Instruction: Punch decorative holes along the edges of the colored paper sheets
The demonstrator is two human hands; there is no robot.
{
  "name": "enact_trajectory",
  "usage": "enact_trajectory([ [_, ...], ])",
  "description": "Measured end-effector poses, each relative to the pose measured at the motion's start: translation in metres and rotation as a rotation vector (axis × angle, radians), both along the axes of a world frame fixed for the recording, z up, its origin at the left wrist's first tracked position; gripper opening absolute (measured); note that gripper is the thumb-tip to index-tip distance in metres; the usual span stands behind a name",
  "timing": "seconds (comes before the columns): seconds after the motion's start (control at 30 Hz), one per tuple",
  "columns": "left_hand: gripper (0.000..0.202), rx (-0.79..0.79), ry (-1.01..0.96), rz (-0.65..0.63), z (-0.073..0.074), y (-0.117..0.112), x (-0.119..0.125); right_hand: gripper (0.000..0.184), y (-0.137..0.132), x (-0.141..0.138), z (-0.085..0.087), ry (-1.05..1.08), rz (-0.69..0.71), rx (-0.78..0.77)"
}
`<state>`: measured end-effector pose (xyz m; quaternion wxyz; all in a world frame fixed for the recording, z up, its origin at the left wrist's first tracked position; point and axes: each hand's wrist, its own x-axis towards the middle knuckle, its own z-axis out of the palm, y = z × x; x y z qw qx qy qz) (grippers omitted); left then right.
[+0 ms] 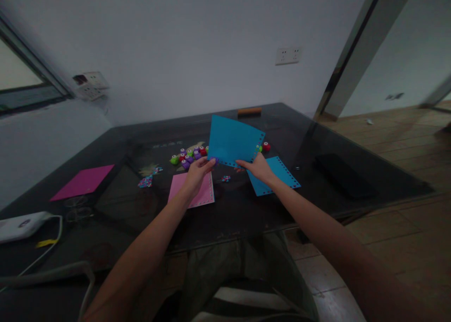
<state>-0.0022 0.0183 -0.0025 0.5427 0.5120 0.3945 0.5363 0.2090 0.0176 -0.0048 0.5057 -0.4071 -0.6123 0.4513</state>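
Note:
My right hand (261,168) pinches the lower right part of a blue sheet of paper (234,138), which is held up off the table. Small holes run along the sheet's right and bottom edges. My left hand (198,172) is closed around a small purple craft punch (216,161) at the sheet's lower left corner. Beneath my left hand lies a pink sheet (202,195) with holes down its right edge. Another blue sheet (273,176) with punched edges rests under my right forearm. Several purple, green and red craft punches (188,156) cluster behind my left hand.
Small coloured paper bits (145,181) lie left of the pink sheet, with more bits (226,178) near the middle. A magenta sheet (84,182), a white power strip (24,225) and a black case (341,176) are on the dark table (225,223). An orange-brown roll (249,112) sits by the wall.

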Motion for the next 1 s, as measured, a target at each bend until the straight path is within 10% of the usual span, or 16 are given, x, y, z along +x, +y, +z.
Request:
enact_trajectory([
  [1.0, 0.026, 0.049, -0.003, 0.018, 0.0023, -0.0018, 0.0029, 0.027, 0.0007, -0.0008, -0.0011, -0.014, -0.003, 0.007],
])
